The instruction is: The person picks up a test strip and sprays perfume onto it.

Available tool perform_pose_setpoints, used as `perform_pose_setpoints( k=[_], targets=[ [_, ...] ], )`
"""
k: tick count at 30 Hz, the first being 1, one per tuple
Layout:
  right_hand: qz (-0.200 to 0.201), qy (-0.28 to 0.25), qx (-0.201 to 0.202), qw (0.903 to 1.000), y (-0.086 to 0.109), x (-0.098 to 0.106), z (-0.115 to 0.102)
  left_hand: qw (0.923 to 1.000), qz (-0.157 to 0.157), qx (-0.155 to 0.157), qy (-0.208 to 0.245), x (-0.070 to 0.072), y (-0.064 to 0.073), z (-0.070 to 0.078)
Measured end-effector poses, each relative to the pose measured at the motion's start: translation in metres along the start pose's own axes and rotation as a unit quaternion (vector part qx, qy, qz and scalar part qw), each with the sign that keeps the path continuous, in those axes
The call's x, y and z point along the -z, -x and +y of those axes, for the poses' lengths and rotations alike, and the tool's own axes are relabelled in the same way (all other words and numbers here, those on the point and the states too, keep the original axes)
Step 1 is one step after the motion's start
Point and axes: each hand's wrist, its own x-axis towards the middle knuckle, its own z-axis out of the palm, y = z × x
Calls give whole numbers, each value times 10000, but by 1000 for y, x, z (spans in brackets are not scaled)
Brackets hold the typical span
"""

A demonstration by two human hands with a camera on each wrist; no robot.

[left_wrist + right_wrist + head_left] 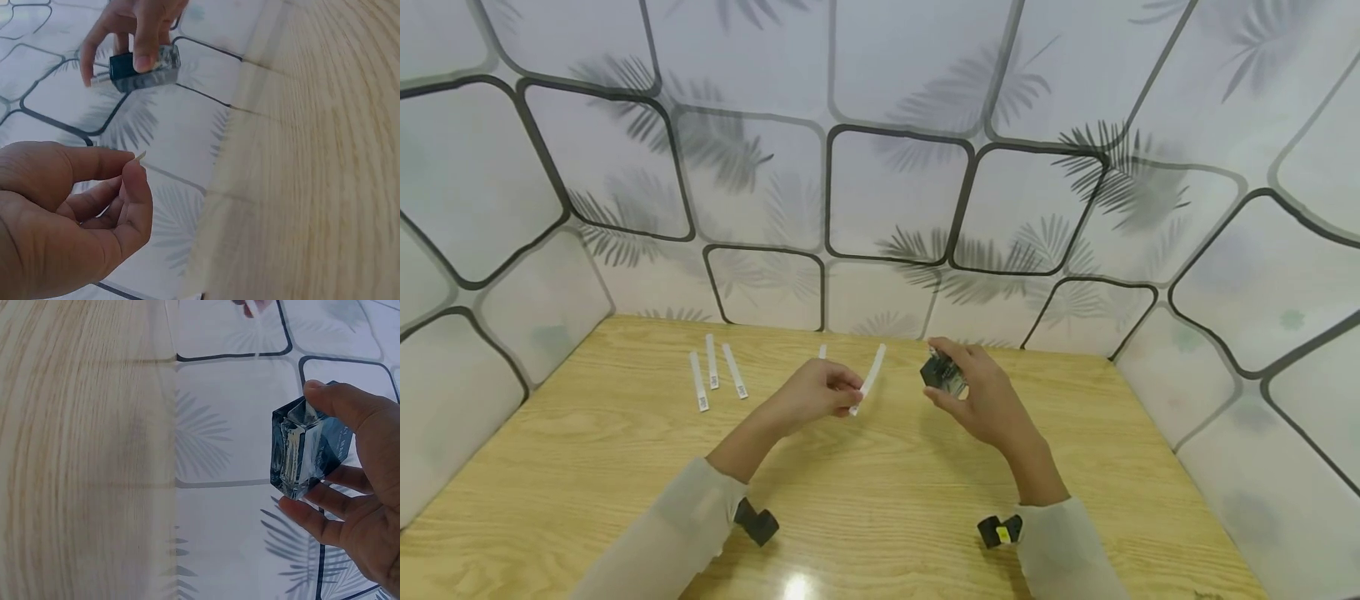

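Observation:
My left hand (816, 392) pinches a white paper strip (872, 371) near its lower, printed end, and the strip slants up above the table. In the left wrist view only a thin edge of the strip (142, 155) shows between thumb and forefinger. To the right, my right hand (988, 398) holds a dark glass perfume bottle (943, 373) between thumb and fingers, its nozzle side toward the strip. The right wrist view shows the bottle's clear, thick base (300, 450). Bottle and strip are apart.
Several more white strips lie on the wooden table (880, 508): a group at the left (735, 371) with printed ends toward me, and another strip (822, 351) partly hidden behind my left hand. A patterned curtain-like backdrop (895, 200) encloses the back and sides.

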Motion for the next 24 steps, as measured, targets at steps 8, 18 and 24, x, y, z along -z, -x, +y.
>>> perform_pose_setpoints(
  k=[8, 18, 24],
  targets=[
    [42, 0, 125, 9999, -1, 1, 0, 9949, 662, 595, 475, 11, -9, -21],
    [71, 90, 203, 9997, -1, 3, -1, 9876, 986, 1102, 527, 18, -16, -33],
    [38, 90, 197, 9998, -1, 5, -1, 9870, 1035, 1135, 477, 19, -18, -38]
  ],
)
